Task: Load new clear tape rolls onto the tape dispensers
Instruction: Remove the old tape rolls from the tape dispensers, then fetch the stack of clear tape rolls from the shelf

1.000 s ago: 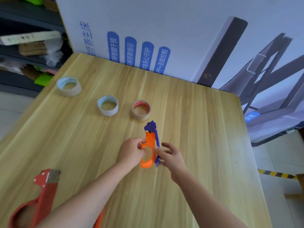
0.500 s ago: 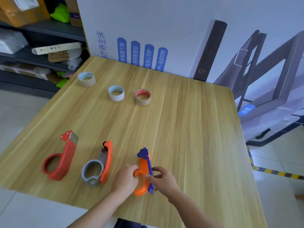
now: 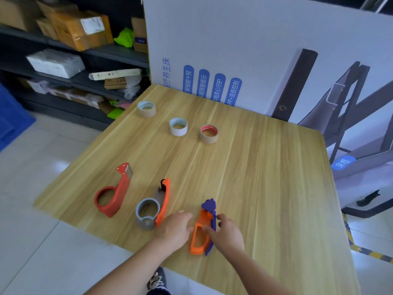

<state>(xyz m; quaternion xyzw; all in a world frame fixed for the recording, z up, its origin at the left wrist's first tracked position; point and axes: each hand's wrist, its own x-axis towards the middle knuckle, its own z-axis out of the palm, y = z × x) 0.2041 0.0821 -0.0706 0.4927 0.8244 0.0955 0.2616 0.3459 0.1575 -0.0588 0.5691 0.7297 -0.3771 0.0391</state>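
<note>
The right hand (image 3: 227,233) pinches the orange-and-purple dispenser (image 3: 204,217), thumb on its orange loop, while the left hand (image 3: 174,228) lies loose-fingered against its other side, probably to steady it on the tabletop (image 3: 265,188). The tape rolls (image 3: 178,127) sit well beyond both hands.

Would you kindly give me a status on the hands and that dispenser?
Right hand pinching orange-purple dispenser, left hand against its side. No roll loaded; three tape rolls sit far across table. Nothing between.
</note>
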